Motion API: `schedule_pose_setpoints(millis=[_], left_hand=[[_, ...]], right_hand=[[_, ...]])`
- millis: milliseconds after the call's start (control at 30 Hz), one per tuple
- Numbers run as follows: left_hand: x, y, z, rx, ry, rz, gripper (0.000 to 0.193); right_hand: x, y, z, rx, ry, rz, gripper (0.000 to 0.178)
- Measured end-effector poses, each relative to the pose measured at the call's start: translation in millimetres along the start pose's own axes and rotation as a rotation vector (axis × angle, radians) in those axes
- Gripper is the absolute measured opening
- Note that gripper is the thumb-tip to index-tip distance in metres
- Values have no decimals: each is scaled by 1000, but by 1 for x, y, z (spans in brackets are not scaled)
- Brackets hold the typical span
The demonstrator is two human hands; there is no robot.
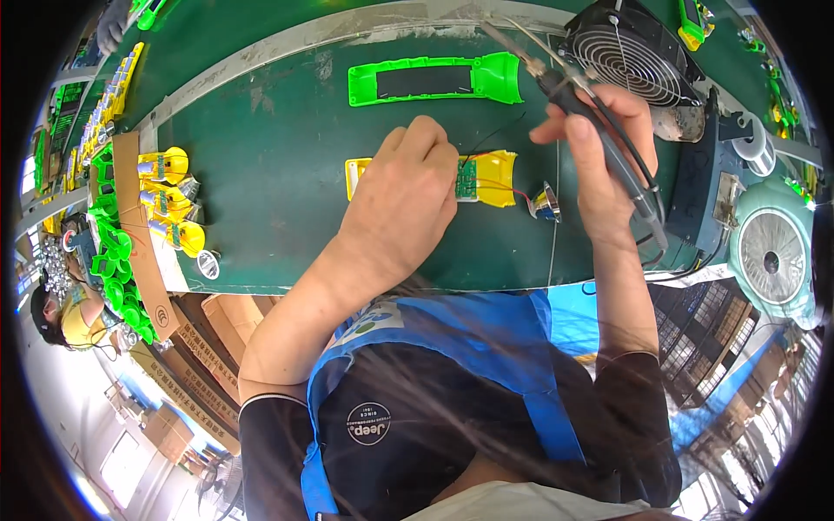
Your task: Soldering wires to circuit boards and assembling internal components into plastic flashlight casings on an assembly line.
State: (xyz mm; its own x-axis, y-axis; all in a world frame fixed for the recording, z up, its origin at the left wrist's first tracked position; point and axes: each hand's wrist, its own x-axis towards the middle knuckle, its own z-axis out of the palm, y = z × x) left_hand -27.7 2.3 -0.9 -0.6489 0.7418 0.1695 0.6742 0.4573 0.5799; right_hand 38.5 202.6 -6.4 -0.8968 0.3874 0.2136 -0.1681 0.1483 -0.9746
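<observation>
My left hand (404, 204) rests on a yellow torch shell half (491, 178) lying on the green bench, fingers pressed at its small green circuit board (466, 180). Red and black wires run from the board to a small silver reflector (546, 203) at the right. My right hand (599, 152) grips a black soldering iron (599, 130) like a pen, its tip raised up and to the left, above and clear of the shell. A green torch shell half (434, 80) lies farther back on the bench.
A black fan (627, 50) stands at the back right, with a solder spool (754, 148) and a pale green fan (771, 252) at the right. Yellow torch parts (169, 204) and stacked green shells (113, 252) fill the left end. Another person (65, 317) sits at the far left.
</observation>
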Motion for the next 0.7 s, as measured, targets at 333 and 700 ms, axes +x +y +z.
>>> schedule_pose_setpoints(millis=[333, 700], left_hand=[[40, -27, -3, -538, -261, -190, 21], [8, -43, -35, -300, -107, -310, 13]], right_hand=[[57, 43, 36, -230, -266, -349, 30], [-27, 26, -18, -264, -156, -264, 28]])
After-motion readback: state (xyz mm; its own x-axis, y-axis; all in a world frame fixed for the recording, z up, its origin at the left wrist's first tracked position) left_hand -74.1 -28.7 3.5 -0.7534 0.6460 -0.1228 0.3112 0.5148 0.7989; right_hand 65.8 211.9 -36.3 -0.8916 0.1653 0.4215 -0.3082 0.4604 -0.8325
